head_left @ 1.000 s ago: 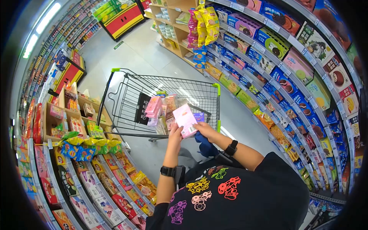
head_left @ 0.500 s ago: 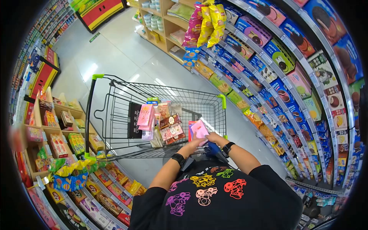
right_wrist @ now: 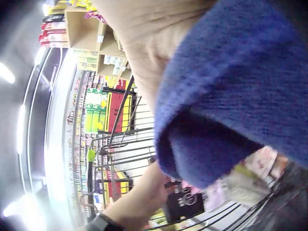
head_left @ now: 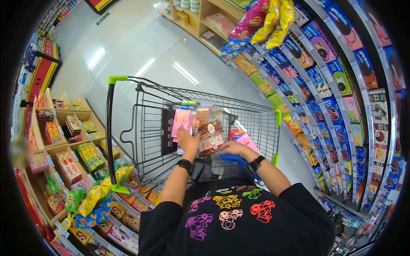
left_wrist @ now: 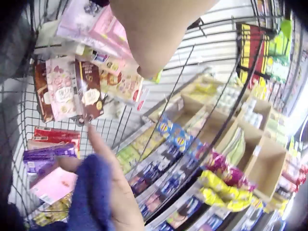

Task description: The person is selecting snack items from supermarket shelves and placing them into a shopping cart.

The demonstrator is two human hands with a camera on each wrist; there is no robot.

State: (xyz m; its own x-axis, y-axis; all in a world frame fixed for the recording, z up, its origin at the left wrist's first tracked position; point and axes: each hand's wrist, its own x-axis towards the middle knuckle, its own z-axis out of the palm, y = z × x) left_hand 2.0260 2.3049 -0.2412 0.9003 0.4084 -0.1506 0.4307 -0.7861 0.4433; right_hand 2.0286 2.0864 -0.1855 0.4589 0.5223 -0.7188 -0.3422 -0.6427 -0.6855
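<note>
In the head view my left hand (head_left: 188, 140) lies over a pink Pocky box (head_left: 183, 117) at the left of the cart's load, thumb spread away from the fingers. My right hand (head_left: 237, 148) reaches in beside brown and pink boxes (head_left: 211, 138). A blue knit cloth (head_left: 234, 158) hangs from that hand, bunched against the palm in the left wrist view, with the index finger extended towards a brown box (left_wrist: 90, 91). To the right of this hand, a pink box (left_wrist: 55, 185) lies near purple packs (left_wrist: 48, 156). The right wrist view is mostly filled by the cloth (right_wrist: 231, 91).
The wire shopping cart (head_left: 205, 91) with green corners stands in front of me. Snack shelves (head_left: 329, 98) curve along the right, with hanging yellow chip bags (head_left: 273, 23). Wooden display bins (head_left: 64, 145) stand at the left. Pale tiled floor (head_left: 128, 55) lies beyond.
The pink box that both hands held is now in the cart's right side. My hands have separated: the left moved left to the Pocky box, the right sits near the brown boxes.
</note>
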